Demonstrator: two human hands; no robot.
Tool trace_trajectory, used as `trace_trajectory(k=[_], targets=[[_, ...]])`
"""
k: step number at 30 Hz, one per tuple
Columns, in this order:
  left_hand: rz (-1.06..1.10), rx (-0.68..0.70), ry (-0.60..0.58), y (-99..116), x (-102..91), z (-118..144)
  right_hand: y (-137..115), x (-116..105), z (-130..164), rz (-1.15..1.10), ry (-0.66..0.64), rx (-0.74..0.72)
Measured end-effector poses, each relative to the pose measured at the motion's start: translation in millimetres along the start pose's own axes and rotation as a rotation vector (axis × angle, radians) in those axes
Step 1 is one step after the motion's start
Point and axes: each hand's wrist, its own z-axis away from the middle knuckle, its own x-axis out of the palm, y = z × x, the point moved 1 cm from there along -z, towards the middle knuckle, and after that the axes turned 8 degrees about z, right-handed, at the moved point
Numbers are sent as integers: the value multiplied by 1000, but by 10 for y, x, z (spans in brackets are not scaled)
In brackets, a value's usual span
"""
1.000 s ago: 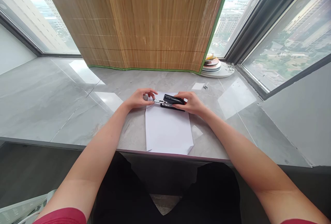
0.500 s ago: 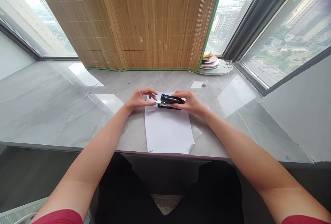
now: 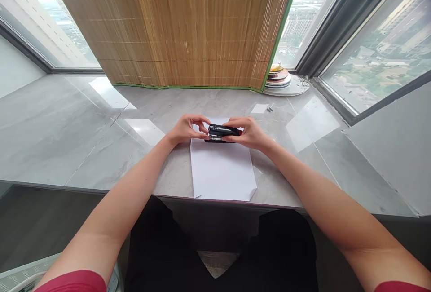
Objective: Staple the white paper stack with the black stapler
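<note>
A black stapler point(image 3: 222, 130) with a silvery metal strip and a red spot at its right end is held over the far part of a stack of white paper point(image 3: 223, 170). My right hand point(image 3: 249, 133) is closed round the stapler's right end, thumb along the near side. At the stapler's left end, the thumb and fingers of my left hand point(image 3: 187, 129) grip or press its tip; the fingertips partly cover that end. The paper's two near corners are folded or curled.
Small grey staple strips point(image 3: 270, 109) lie on the grey marble sill point(image 3: 84, 139) beyond my right hand. Stacked plates point(image 3: 279, 81) stand at the back right by the window. A bamboo blind point(image 3: 188, 31) hangs behind the sill, whose front edge point(image 3: 134, 194) runs above my knees.
My left hand has moved slightly right, against the stapler. The white-tipped piece that stuck out of its left end no longer shows. My right hand keeps its hold.
</note>
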Motion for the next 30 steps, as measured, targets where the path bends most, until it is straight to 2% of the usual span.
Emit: trace_trajectory(k=[6,12,17,21,25,30], targets=[[30,6,29,4,20,-10,10,32,-15,-31,52,12],[28,0,20,-19,23,-10,0,47,-19,-38,30,34],[0,17,78,54,21,-34,72,-81,-21,-13,90,61],[-124,7,203,86,-2,-61,260,-354,38,77,271,207],[-251,1,220,17,9,-72,553,-579,114,213,440,323],[-423,-1,187,73,215,-157,835,-598,139,312,449,410]])
